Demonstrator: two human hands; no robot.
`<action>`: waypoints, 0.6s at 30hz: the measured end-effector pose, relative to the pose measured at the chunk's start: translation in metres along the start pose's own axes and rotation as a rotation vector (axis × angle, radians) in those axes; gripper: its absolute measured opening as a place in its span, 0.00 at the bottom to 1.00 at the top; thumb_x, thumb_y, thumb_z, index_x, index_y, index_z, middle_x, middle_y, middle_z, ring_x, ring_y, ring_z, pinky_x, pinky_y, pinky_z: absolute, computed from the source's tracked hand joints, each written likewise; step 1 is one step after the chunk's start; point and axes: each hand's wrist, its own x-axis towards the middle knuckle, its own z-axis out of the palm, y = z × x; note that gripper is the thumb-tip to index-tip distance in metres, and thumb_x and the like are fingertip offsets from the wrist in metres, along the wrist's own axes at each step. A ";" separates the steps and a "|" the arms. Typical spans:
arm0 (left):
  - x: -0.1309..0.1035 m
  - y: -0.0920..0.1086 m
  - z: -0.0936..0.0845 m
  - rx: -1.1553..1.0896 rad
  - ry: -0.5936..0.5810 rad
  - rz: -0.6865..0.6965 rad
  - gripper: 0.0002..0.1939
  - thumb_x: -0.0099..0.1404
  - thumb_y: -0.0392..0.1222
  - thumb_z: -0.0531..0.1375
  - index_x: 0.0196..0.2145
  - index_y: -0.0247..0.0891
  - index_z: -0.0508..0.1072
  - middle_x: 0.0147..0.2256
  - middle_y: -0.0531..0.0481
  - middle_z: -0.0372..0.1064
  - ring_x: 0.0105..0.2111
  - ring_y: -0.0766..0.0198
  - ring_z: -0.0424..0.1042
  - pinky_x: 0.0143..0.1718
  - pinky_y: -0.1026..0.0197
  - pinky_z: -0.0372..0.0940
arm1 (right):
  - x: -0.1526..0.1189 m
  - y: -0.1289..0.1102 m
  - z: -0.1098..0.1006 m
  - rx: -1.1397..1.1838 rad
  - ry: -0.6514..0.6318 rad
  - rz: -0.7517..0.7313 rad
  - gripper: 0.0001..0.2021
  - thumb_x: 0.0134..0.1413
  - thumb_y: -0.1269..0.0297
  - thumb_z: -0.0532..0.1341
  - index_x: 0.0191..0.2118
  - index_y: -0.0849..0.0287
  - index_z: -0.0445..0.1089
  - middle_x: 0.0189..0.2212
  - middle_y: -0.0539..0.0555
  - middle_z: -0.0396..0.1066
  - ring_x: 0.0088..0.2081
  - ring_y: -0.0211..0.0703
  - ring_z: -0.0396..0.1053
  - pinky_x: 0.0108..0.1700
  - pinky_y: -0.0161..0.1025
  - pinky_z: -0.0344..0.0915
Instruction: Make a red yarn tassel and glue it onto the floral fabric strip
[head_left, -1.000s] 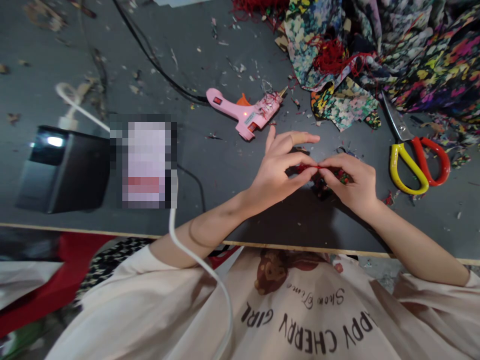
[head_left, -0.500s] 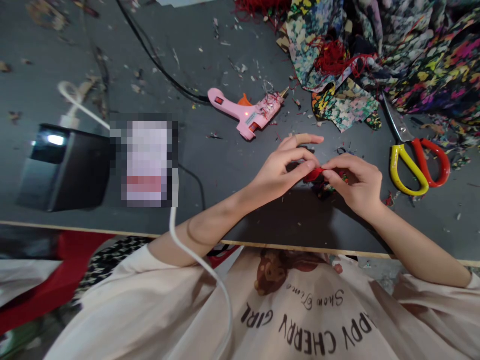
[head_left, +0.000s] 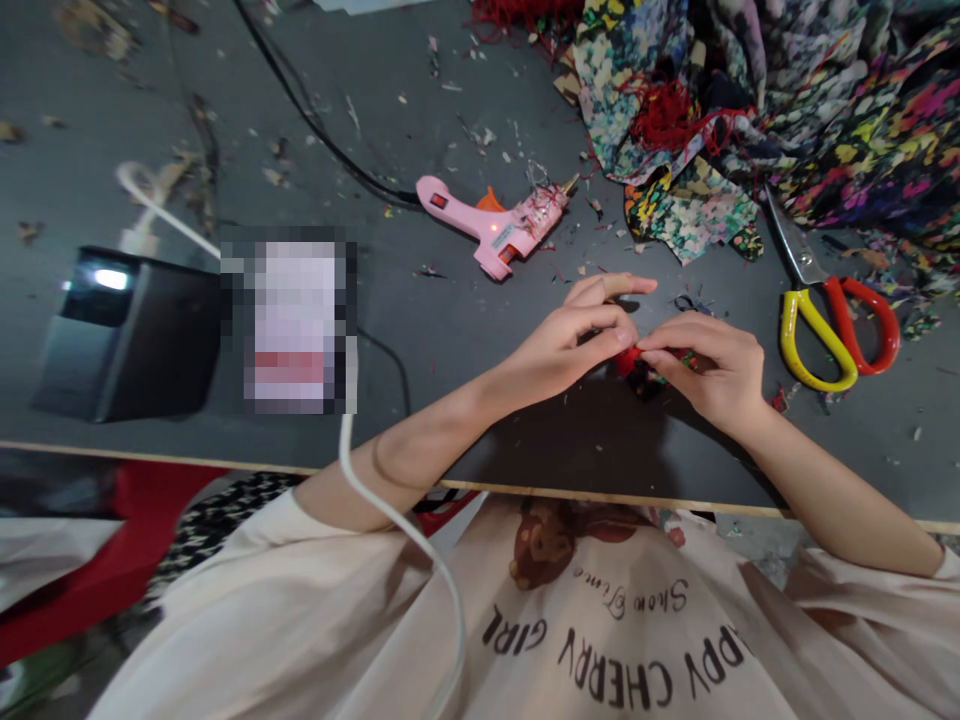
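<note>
Thumb and index finger of my left hand (head_left: 574, 345) pinch the left end of a small red piece (head_left: 628, 360), which looks like cord or cloth; its other fingers stretch outward. My right hand (head_left: 709, 368) is closed on the same small bundle, where a bit of dark floral cloth (head_left: 686, 357) shows behind the fingers. Much of the bundle is hidden by both hands. Beyond my left hand lies a pink glue gun (head_left: 495, 228) with a lit light and red threads stuck around its nozzle. Scissors (head_left: 817, 315) with one yellow and one red handle rest right of my right hand.
Floral fabric (head_left: 847, 130) is heaped at the upper right, with tangled red thread (head_left: 664, 112) on it. To the left stand a black power bank (head_left: 142, 340) and a blurred-out phone (head_left: 295, 325). A white cable (head_left: 397, 520) crosses my left forearm. Scraps litter the grey table (head_left: 480, 420).
The fingers of my left hand have shifted slightly, and the red piece between the hands looks more bunched. My right fingertips moved a little left. Everything else stays put.
</note>
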 end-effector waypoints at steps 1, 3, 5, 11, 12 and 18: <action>0.000 0.000 0.000 0.003 -0.011 -0.003 0.13 0.68 0.46 0.53 0.28 0.40 0.70 0.60 0.53 0.63 0.63 0.57 0.56 0.67 0.47 0.49 | 0.000 0.000 0.000 -0.003 -0.011 0.000 0.05 0.54 0.73 0.64 0.33 0.55 0.75 0.27 0.48 0.77 0.29 0.35 0.74 0.33 0.33 0.70; 0.000 0.001 0.000 0.001 -0.027 -0.008 0.13 0.68 0.46 0.53 0.27 0.40 0.69 0.60 0.53 0.62 0.64 0.57 0.55 0.67 0.48 0.49 | 0.000 0.001 0.000 -0.005 -0.025 0.000 0.05 0.54 0.73 0.64 0.33 0.55 0.75 0.28 0.48 0.78 0.29 0.36 0.75 0.33 0.33 0.71; 0.000 0.001 0.000 -0.004 -0.035 -0.006 0.13 0.68 0.46 0.53 0.27 0.40 0.69 0.59 0.52 0.63 0.64 0.58 0.54 0.67 0.48 0.48 | -0.001 0.001 -0.001 -0.001 -0.027 0.000 0.06 0.54 0.74 0.64 0.33 0.55 0.75 0.28 0.48 0.78 0.30 0.36 0.75 0.34 0.33 0.71; 0.000 0.001 -0.001 0.025 -0.014 0.013 0.13 0.67 0.46 0.53 0.27 0.40 0.68 0.58 0.50 0.65 0.62 0.57 0.56 0.67 0.48 0.47 | 0.000 0.000 -0.001 0.007 -0.029 -0.004 0.05 0.54 0.74 0.64 0.33 0.56 0.74 0.28 0.48 0.77 0.29 0.35 0.75 0.34 0.32 0.71; 0.000 0.002 -0.002 0.046 -0.002 0.011 0.12 0.66 0.46 0.53 0.27 0.39 0.68 0.57 0.50 0.65 0.62 0.57 0.57 0.67 0.48 0.47 | 0.000 0.000 -0.001 0.000 -0.035 -0.002 0.05 0.54 0.74 0.64 0.33 0.56 0.74 0.27 0.48 0.77 0.29 0.35 0.74 0.34 0.32 0.71; -0.001 0.010 -0.006 0.240 0.058 0.036 0.09 0.65 0.43 0.53 0.29 0.40 0.69 0.58 0.50 0.64 0.62 0.56 0.57 0.65 0.47 0.51 | 0.000 0.001 -0.001 -0.079 -0.080 -0.018 0.04 0.55 0.73 0.63 0.33 0.57 0.73 0.26 0.48 0.75 0.28 0.34 0.72 0.33 0.31 0.68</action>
